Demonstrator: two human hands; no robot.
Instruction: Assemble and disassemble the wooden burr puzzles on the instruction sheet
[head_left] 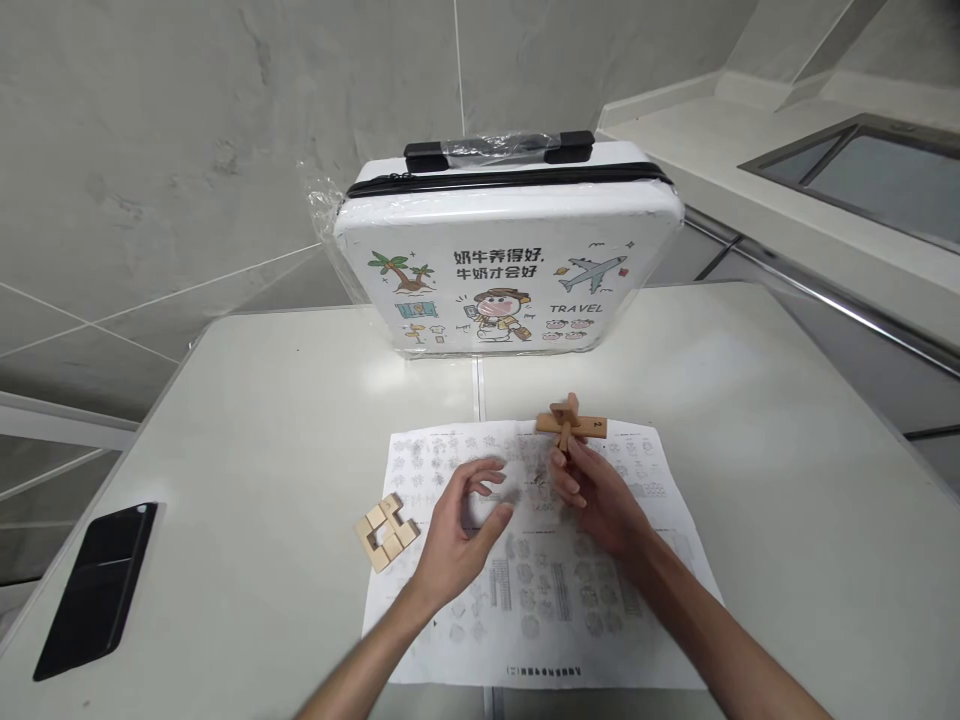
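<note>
My right hand [596,495] pinches a brown wooden cross-shaped puzzle [571,422] by its lower end and holds it just above a printed instruction sheet [540,590]. My left hand [461,530] hovers over the sheet's left half with its fingers curled but apart and nothing in them. A pale wooden cube puzzle [385,530] lies on the sheet's left edge, just left of my left hand.
A white table [262,420] carries the sheet. A white cartoon-printed small suitcase [506,250] in plastic wrap stands at the table's far side. A black phone [97,585] lies near the left front edge. A counter with a dark panel [862,170] runs at the right.
</note>
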